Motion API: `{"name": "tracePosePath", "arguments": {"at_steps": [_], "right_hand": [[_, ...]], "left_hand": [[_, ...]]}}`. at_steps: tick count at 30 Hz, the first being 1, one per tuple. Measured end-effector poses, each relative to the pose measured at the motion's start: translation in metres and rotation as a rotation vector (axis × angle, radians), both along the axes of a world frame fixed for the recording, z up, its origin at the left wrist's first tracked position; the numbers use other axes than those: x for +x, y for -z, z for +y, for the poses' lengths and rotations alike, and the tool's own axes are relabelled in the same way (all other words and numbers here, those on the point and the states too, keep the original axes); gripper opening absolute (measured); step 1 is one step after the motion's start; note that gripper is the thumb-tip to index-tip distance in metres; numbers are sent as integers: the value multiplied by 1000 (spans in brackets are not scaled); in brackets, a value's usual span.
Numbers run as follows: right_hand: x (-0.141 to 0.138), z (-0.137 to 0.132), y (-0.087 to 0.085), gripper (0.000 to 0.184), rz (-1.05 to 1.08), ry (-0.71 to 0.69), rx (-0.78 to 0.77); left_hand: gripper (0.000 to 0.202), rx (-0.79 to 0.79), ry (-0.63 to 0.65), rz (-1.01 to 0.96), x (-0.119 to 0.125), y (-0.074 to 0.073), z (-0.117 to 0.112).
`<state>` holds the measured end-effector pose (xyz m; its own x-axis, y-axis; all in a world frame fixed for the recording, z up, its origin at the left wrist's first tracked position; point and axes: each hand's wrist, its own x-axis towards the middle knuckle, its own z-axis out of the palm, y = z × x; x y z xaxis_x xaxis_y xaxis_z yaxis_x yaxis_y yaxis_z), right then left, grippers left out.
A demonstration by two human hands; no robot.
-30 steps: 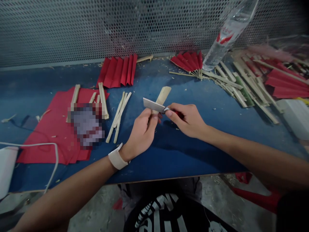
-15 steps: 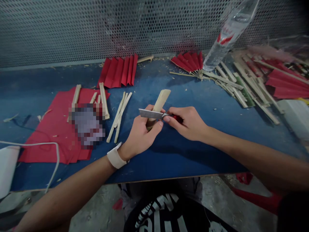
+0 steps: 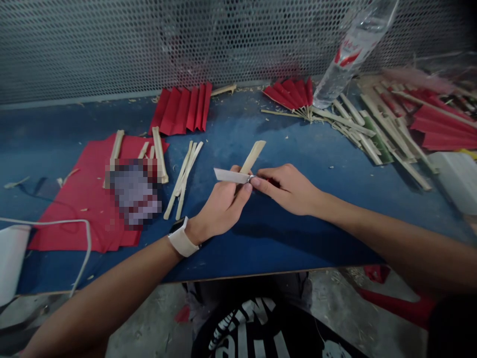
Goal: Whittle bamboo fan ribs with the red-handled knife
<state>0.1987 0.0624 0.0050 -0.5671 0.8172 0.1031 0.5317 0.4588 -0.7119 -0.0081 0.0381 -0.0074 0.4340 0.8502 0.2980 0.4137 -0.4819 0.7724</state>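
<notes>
My left hand [image 3: 222, 208] is closed around a pale bamboo strip [image 3: 254, 156] that slants up and away from me above the table. In my right hand [image 3: 288, 188] is a knife [image 3: 231, 175], its handle mostly covered by my fingers. The flat blade points left and lies across the strip, close to my left thumb. Whether the edge cuts into the bamboo, I cannot tell. To the left of my left hand, several thin bamboo sticks [image 3: 184, 178] lie crossed on the blue table [image 3: 290, 243].
Red paper sheets [image 3: 82, 199] lie at left under bamboo pieces and a blurred-out object [image 3: 136, 194]. Pleated red paper [image 3: 181, 110], a red fan [image 3: 292, 94] and a water bottle [image 3: 354, 54] stand at the back. Bamboo strips [image 3: 391, 129] are heaped at right.
The bamboo strip has turned in my left hand and now leans slightly more to the right. My left wrist has rolled, showing the watch face. The knife blade has barely shifted.
</notes>
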Motion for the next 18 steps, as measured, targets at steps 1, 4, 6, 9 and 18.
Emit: {"name": "tracePosePath", "arguments": {"at_steps": [1,4,6,9,18], "right_hand": [[0,0,0,65,-9,-7,-14],[-1,0,-1,66,-13,-2,-26],[-1,0,-2,66,-3,14,-22],[-2,-1,-4,68,19,29,-62],[-5,-2,-1,66,176,57,-187]], "left_hand": [[20,10,1,-2,0,0,0],[20,7,6,-13,0,0,0],[24,-19,15,-19,-1,1,0],[31,-47,15,-16,-2,5,2],[29,-45,-60,5,1,4,1]]}}
